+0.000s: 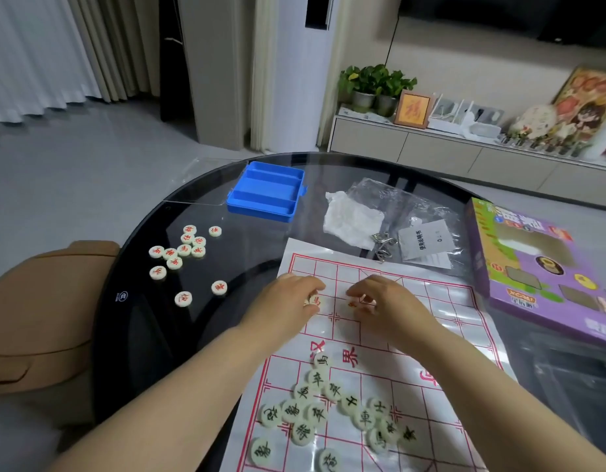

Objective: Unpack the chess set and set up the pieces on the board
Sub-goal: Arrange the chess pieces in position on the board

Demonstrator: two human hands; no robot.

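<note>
A round table (151,352) of dark glass fills the middle of the room in front of me. Across its right half lies the paper board (441,301), white with a red grid, one corner reaching toward the far edge. To the right of the board a purple game box (533,267) lies flat, and part of it hangs past the table's rim. At the far side sits an open blue case (267,192) with long compartments. Between the case and the box there is a clear plastic bag (414,206). A crumpled white paper (352,219) rests on its left part, and a leaflet (424,240) shows through it.

The black-lettered pieces (315,410) lie in a loose heap on the near half of the board, several touching. The red-lettered pieces (184,248) are off the board, scattered on the bare glass to the left, most in a tight cluster and a few apart.

Both arms reach over the board's far half. The left hand (288,298) has its fingers curled, and they pinch a red-lettered disc (314,300) near the board's left edge. The right hand (383,298), close beside it but not touching, has its fingertips drawn together on a half-hidden disc (354,303). Only a bit of red shows there.

A small tangle of metal rings (383,245) lies at the board's far edge.
</note>
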